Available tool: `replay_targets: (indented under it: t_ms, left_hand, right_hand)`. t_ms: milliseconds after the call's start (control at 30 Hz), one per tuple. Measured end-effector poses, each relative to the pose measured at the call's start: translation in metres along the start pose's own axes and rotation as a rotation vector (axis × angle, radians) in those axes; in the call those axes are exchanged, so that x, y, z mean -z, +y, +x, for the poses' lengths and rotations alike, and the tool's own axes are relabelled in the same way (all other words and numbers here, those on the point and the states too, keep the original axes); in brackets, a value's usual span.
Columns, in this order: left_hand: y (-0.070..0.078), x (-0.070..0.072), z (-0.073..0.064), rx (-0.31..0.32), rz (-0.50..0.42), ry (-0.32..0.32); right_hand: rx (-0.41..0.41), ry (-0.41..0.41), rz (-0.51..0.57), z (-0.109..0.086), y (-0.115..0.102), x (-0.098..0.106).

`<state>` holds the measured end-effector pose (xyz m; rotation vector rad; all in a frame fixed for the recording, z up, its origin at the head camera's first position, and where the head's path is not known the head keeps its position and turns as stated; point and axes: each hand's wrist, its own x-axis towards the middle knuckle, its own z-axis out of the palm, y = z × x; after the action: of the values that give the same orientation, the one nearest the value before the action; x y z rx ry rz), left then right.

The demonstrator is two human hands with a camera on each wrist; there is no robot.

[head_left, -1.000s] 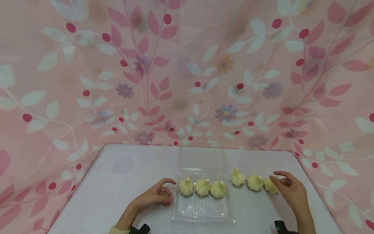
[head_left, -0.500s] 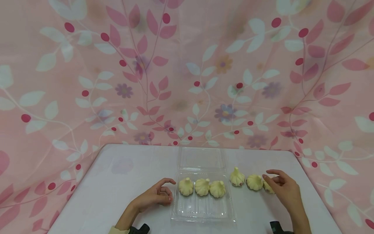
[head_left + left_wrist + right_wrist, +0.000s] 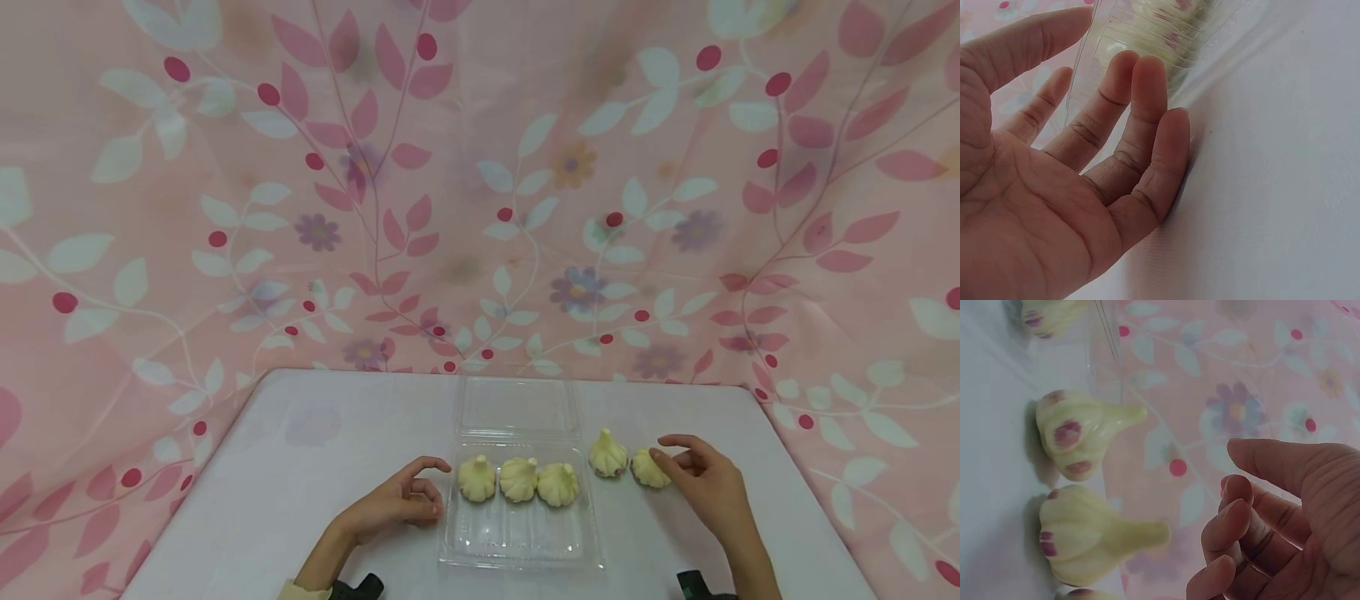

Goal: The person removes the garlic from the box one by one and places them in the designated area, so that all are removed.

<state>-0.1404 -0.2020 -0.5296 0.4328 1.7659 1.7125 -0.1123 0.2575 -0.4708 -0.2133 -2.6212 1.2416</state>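
A clear plastic clamshell box [image 3: 517, 537] lies with its lid raised back; three garlic bulbs [image 3: 477, 479] sit side by side in its rear half. To the right of it, on the table, stand a garlic bulb [image 3: 608, 454] with its stem up and a second garlic bulb [image 3: 647, 469], partly behind my right fingertips. A third loose bulb is hidden by my right hand [image 3: 708, 483], which hovers over the row with loosely bent fingers and holds nothing. My left hand [image 3: 393, 502] rests beside the box's left edge, fingers relaxed and nothing in them.
The white table [image 3: 300, 467] carries all of this, its far edge meeting a pink floral cloth [image 3: 465, 267]. The box's transparent lid [image 3: 517, 407] extends toward that edge. Dark camera mounts [image 3: 360, 587] sit at both wrists.
My right hand has moved left along the loose garlic, from the rightmost bulb toward the middle one, covering the rightmost. The left hand and the bulbs have stayed put.
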Motion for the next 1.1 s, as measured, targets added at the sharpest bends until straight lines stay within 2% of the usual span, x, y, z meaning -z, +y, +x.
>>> replay_targets:
  t_ms: [233,1100]
  left_hand:
    - [-0.001,0.0,0.0,-0.005,-0.006,-0.005]
    - [-0.002,0.002,0.0,-0.003,-0.015,-0.022]
  right_hand:
    - [0.053,-0.011,0.011,0.001,-0.007,-0.007]
    - [0.111,-0.162,0.115,-0.002,-0.029,-0.042]
